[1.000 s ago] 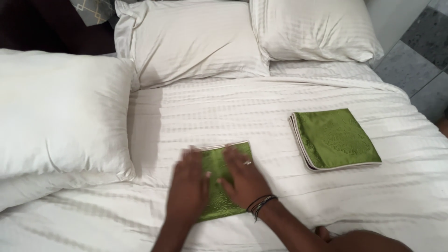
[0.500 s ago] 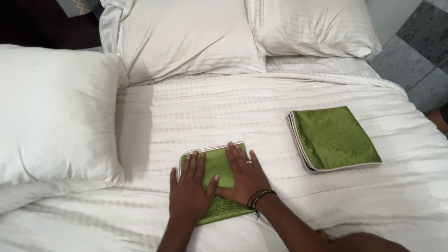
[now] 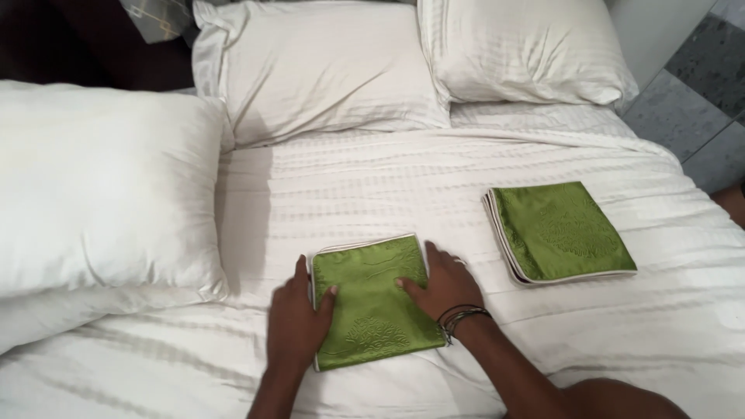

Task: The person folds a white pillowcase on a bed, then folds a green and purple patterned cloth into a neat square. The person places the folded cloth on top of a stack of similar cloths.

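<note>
Flat grip, white bed (image 3: 372, 186)

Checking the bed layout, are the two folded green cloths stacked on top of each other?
No, the green cloth under the hands lies apart from the second folded green cloth, with white bedsheet between them.

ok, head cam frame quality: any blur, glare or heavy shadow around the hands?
Head view: sharp, with no motion blur on the left hand or right hand; soft, even light, no glare on the green folded cloth; mild shadow beside the big pillow; top-left corner dark.
</note>
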